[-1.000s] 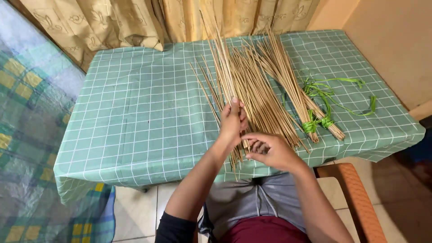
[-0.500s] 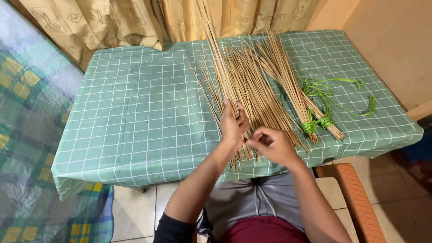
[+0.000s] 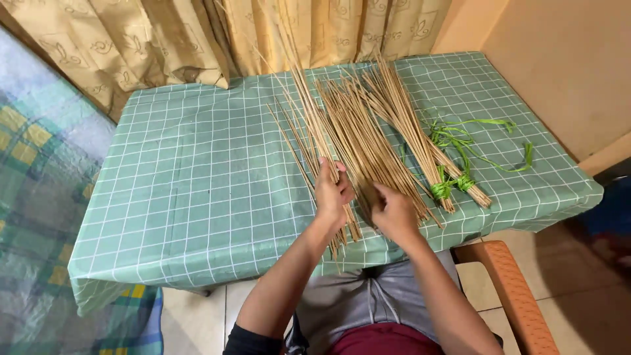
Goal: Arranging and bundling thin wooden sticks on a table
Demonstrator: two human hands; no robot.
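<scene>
**Hands at the loose sticks, table's near edge**

Seen from above: a table under a green checked cloth (image 3: pixel 184 197), spread with long thin tan sticks (image 3: pixel 358 141) fanned out from the near edge toward the beige curtain (image 3: pixel 164 39). Left hand (image 3: pixel 330 192) laid on the loose sticks near the front edge, fingers curled round a few of them, thumb toward the other hand. Right hand (image 3: pixel 393 212) just beside it, touching the same spread, fingers bent down into the sticks; could not tell whether closed on any. To the right, two bundles (image 3: pixel 420 148) tied near their ends with green strips (image 3: pixel 450 184), more green strips (image 3: pixel 480 141) lying loose beside them. Orange chair arm (image 3: pixel 506 289) below the table edge.
</scene>
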